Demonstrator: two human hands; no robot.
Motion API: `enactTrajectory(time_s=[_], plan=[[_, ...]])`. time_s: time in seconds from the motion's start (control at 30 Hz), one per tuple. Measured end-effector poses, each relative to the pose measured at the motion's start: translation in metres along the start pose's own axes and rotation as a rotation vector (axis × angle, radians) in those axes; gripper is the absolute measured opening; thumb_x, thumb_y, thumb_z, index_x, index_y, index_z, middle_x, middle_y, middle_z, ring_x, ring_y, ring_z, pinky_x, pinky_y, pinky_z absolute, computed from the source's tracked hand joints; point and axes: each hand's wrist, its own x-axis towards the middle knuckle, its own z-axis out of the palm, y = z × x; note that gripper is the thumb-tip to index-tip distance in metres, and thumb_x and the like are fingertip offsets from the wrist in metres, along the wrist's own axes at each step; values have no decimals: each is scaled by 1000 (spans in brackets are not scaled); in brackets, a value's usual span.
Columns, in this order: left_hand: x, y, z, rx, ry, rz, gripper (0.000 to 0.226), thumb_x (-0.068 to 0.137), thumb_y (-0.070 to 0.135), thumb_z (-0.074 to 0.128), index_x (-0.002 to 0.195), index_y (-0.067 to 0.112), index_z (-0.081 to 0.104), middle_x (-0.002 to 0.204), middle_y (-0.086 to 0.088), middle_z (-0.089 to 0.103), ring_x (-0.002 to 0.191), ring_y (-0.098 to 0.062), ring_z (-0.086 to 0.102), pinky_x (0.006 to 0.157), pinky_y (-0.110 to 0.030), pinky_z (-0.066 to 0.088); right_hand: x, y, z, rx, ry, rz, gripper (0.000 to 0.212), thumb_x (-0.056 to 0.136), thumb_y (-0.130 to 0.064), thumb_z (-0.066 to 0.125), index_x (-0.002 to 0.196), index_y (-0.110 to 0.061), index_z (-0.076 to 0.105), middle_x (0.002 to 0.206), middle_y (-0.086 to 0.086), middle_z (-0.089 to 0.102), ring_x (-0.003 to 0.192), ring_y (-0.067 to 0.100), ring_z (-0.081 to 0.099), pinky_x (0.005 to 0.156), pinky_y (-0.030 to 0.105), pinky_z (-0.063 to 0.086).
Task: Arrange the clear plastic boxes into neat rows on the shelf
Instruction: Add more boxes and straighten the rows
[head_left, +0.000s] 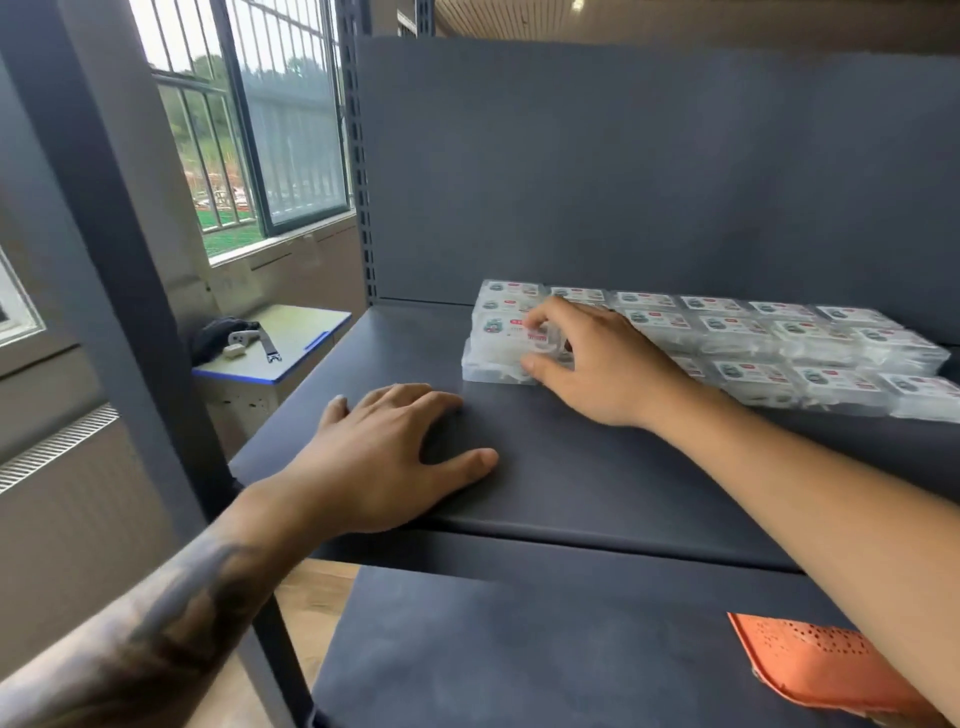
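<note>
Dark grey metal shelving unit (597, 467): upper shelf carries the stock; a lower shelf shows beneath it. Barred window (249, 130) at upper left. Small desk (291, 338) below the window, holding a dark bundle and small items, too blurred to identify.

Clear plastic boxes (753, 343): laid in rows along the rear right of the upper shelf, each bearing a printed label, the rows touching one another.

Orange perforated basket (810, 665) on the lower shelf at right, partly hidden by the right forearm.

Left hand (384, 457): flat on the shelf front, palm down, fingers spread, holding nothing.

Right hand (597, 358): grips the raised box (504, 338) at the rows' left end, fingers on top, thumb at its near edge.
</note>
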Motion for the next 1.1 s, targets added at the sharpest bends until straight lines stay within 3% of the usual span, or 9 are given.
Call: enactTrajectory(time_s=[0.43,0.67,0.8,0.93,1.1], plan=[[0,-3,2,-30,36,23,80,84,90,28,148,44,40,159,15,36,149,-12,27,120,-52,18,18,-5,21,-163,20,75,37,98,-44,58,133,-30,59,138,-7,58,130,24,46,107,38,41],[0,-6,4,-38,37,25,80,83,91,28,147,44,41,159,13,36,149,-14,29,119,-55,19,8,-16,18,-196,46,162,54,99,-46,57,147,-25,49,149,2,49,138,29,41,114,42,36],[-4,2,0,-13,38,-6,82,82,92,27,148,45,39,160,12,36,149,-19,32,118,-58,23,-15,-20,4,-218,46,140,53,100,-48,55,147,-26,44,147,3,52,134,30,46,110,44,38],[-19,43,-4,2,51,21,83,82,91,29,152,47,35,163,11,33,149,-23,34,119,-55,26,-63,-8,-21,-171,22,141,51,101,-51,51,147,-29,42,147,1,53,132,29,49,107,46,41],[-37,143,5,23,58,113,79,86,87,28,153,45,35,164,8,33,148,-24,35,120,-54,26,-156,31,-67,-147,-14,191,52,100,-58,47,146,-35,47,148,-3,52,136,26,47,111,48,40]])
